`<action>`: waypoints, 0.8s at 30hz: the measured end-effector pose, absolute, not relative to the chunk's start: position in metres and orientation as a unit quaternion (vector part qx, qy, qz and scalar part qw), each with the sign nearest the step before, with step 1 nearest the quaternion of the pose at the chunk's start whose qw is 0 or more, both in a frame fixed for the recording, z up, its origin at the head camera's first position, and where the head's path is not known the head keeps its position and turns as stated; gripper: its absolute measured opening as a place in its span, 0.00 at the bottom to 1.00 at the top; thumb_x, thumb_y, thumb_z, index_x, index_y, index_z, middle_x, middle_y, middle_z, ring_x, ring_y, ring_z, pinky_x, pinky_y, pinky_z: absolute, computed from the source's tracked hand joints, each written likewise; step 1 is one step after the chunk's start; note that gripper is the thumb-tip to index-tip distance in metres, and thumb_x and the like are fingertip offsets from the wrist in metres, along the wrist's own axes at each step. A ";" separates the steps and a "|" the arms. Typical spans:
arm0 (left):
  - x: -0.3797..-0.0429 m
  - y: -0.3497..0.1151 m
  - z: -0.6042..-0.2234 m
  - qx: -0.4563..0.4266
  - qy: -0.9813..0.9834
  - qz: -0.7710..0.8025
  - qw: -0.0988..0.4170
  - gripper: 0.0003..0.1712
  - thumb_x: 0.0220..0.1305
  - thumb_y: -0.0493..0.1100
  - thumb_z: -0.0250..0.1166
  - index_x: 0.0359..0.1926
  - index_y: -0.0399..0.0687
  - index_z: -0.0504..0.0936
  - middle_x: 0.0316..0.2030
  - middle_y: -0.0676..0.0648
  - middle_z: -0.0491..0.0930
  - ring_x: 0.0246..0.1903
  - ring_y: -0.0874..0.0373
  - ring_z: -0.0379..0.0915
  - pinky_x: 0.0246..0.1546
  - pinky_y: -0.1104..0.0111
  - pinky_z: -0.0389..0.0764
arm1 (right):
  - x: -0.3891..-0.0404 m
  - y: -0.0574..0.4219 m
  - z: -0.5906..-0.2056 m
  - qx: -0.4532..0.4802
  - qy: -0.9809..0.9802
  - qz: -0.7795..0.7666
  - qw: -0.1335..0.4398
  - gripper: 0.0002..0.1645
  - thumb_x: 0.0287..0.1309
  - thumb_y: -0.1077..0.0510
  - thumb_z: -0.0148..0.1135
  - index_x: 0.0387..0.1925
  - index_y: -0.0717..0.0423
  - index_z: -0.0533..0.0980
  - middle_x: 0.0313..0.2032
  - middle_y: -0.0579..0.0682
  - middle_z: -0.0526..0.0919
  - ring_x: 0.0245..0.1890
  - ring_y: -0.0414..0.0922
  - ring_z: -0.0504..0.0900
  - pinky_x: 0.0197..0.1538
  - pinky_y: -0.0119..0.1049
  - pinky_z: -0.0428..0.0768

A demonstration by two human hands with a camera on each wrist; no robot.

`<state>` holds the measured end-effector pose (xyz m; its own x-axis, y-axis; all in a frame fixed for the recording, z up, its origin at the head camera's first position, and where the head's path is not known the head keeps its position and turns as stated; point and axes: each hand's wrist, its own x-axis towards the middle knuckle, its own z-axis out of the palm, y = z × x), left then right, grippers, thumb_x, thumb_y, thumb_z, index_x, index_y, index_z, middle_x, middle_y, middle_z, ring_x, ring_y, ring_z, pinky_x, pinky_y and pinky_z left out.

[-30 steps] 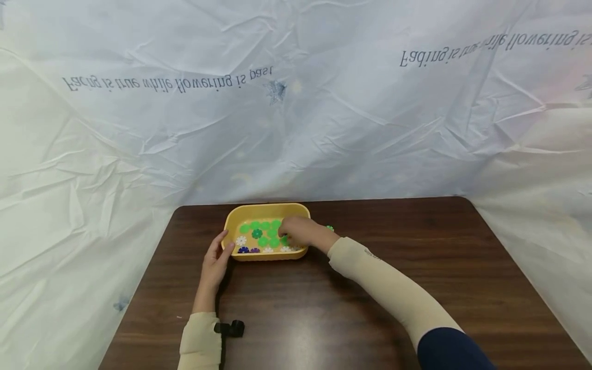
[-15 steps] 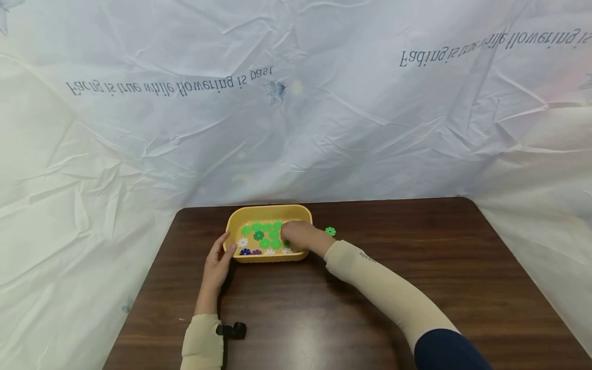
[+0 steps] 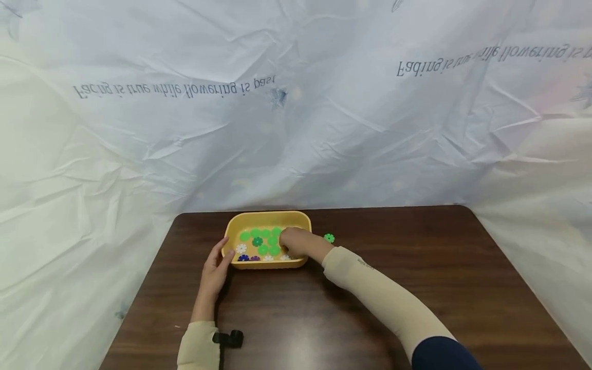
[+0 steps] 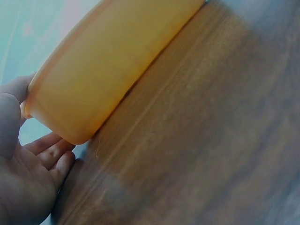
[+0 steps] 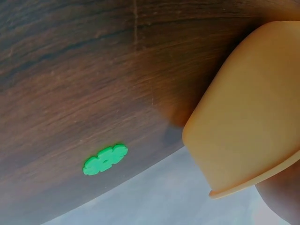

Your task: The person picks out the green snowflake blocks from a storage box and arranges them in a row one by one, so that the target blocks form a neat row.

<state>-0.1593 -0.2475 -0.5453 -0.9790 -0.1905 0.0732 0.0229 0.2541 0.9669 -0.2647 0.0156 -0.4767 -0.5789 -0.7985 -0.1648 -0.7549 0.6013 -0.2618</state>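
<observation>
A yellow plastic basket [image 3: 268, 265] stands near the far edge of the table, holding several flower-shaped plastic pieces. Most are light green [image 3: 263, 250]; a dark green piece [image 3: 257, 241], a white piece [image 3: 241, 248], a blue piece [image 3: 243, 257] and a purple piece lie among them. My left hand [image 3: 214, 272] grips the basket's left end, thumb over the rim and fingers along the outside, as the left wrist view also shows. My right hand [image 3: 298, 242] reaches over the right rim into the basket. Its fingertips are hidden, so whether they pinch a piece does not show.
One light green flower piece [image 3: 329, 238] lies on the brown wooden table [image 3: 393, 267], right of the basket. A pale printed cloth [image 3: 324, 128] hangs behind the table. A black camera mount [image 3: 228, 338] is strapped to the left sleeve.
My right hand stays in the basket's right part, while its forearm shifts slightly left and uncovers the green piece on the table. The left hand keeps its grip; the head view tilts slightly up.
</observation>
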 end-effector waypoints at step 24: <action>-0.139 -0.228 -0.506 0.063 -0.779 -0.619 0.075 0.31 0.81 0.39 0.59 0.78 0.35 0.63 0.80 0.33 0.56 0.80 0.36 0.46 0.77 0.43 0.53 | -0.265 0.017 -0.483 -0.425 0.882 -0.126 0.160 0.16 0.62 0.73 0.66 0.28 0.52 0.74 0.31 0.43 0.68 0.31 0.40 0.59 0.35 0.35 0.62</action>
